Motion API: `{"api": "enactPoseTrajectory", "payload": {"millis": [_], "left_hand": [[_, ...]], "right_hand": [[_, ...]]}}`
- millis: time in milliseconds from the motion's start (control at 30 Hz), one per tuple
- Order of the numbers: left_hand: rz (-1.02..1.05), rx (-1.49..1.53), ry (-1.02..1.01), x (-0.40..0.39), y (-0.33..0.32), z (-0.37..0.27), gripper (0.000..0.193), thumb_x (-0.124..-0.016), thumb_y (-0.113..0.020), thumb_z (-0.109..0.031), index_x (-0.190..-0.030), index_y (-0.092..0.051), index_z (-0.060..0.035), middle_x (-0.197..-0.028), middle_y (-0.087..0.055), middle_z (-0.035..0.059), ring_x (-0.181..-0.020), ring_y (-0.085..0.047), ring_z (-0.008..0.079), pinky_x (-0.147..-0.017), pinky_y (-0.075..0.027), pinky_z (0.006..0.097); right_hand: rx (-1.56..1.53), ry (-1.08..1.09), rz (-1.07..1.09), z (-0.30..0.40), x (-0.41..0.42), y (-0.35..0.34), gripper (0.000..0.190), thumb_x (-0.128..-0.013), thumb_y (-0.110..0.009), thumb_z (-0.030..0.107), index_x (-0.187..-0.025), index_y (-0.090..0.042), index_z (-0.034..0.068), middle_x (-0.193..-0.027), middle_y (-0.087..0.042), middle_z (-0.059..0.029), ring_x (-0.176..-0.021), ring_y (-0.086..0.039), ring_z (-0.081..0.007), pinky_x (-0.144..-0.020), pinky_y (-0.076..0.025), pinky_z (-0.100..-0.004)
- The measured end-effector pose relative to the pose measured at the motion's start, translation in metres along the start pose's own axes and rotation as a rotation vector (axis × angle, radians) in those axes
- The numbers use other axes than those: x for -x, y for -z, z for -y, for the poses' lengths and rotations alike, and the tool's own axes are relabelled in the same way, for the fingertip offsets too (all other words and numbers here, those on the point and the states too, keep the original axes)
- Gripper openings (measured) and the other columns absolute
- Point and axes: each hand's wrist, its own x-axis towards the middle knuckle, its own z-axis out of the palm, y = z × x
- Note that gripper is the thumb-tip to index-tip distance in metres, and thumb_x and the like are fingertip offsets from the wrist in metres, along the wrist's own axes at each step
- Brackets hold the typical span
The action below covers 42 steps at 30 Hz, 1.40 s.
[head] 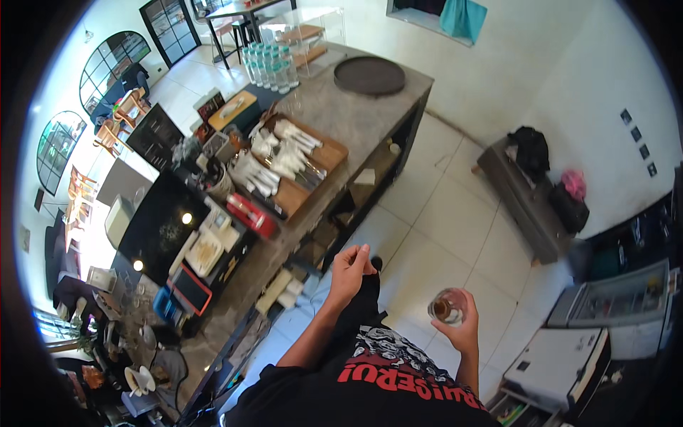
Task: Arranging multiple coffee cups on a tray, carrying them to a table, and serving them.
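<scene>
My right hand (465,326) is wrapped around a clear drinking glass (447,306), held out over the tiled floor. Something brown shows inside the glass, but I cannot tell what it is. My left hand (351,271) is raised in front of my body, its fingers curled in and nothing visible in them. The counter (315,109) runs along my left. On it, nearest to my left hand, are a red device (251,215) and a wooden tray (335,151) with cutlery in white wrapping (291,155).
A round dark tray (369,75) and several water bottles (269,66) stand at the counter's far end. A monitor (160,229) is further left. A brown bench (525,203) with bags stands by the wall. A white chest freezer (555,365) is at the lower right.
</scene>
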Motion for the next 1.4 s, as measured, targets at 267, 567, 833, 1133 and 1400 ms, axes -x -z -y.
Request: {"api": "enactPoseTrajectory", "payload": {"millis": [267, 567, 833, 1133, 1400], "left_hand": [[-0.047, 0.045, 0.241, -0.286, -0.033, 0.008, 0.037, -0.100, -0.063, -0.028, -0.127, -0.054, -0.0054, -0.104, -0.068, 0.0112, -0.087, -0.068, 0.0196, -0.072, -0.056, 0.0328], [-0.638, 0.065, 0.324, -0.645, -0.017, 0.054, 0.073, -0.094, -0.068, -0.047, -0.136, -0.037, 0.0048, -0.110, -0.063, 0.0250, -0.071, -0.071, 0.0330, -0.047, -0.055, 0.0403], [-1.129, -0.164, -0.048, -0.688, -0.011, 0.082, 0.052, -0.086, -0.069, -0.012, -0.129, -0.044, 0.0044, -0.106, -0.066, 0.0157, -0.084, -0.071, 0.0266, -0.060, -0.058, 0.0362], [-0.809, 0.784, 0.050, -0.627, -0.217, 0.040, 0.033, -0.080, -0.059, 0.000, -0.111, -0.055, -0.0068, -0.098, -0.061, 0.0034, -0.085, -0.061, 0.0186, -0.075, -0.052, 0.0353], [-0.913, 0.459, 0.242, -0.760, -0.317, 0.000, 0.054, -0.072, -0.048, 0.006, -0.125, -0.055, -0.0012, -0.123, -0.062, 0.0120, -0.112, -0.062, 0.0290, -0.094, -0.052, 0.0423]], "right_hand": [[-0.068, -0.005, -0.042, -0.008, -0.195, 0.062, 0.086, -0.064, -0.090, 0.005, -0.137, -0.045, 0.002, -0.124, -0.061, -0.0116, -0.118, -0.060, -0.0243, -0.103, -0.046, -0.0394], [-0.127, 0.061, -0.145, -0.044, -0.406, 0.120, 0.087, -0.063, -0.091, 0.005, -0.136, -0.044, 0.002, -0.125, -0.061, -0.0127, -0.122, -0.058, -0.0264, -0.108, -0.043, -0.0407], [-0.044, 0.145, 0.044, -0.037, -0.646, 0.194, 0.086, -0.064, -0.092, 0.007, -0.137, -0.046, 0.002, -0.127, -0.061, -0.0111, -0.120, -0.059, -0.0232, -0.104, -0.046, -0.0369], [-0.031, 0.266, 0.457, 0.008, -0.892, 0.190, 0.085, -0.066, -0.094, 0.013, -0.137, -0.047, 0.002, -0.128, -0.063, -0.0112, -0.124, -0.060, -0.0225, -0.106, -0.045, -0.0365], [-0.056, 0.354, 0.802, 0.038, -1.099, 0.124, 0.082, -0.068, -0.092, 0.013, -0.137, -0.048, 0.002, -0.130, -0.061, -0.0126, -0.126, -0.059, -0.0236, -0.110, -0.045, -0.0363]]}}
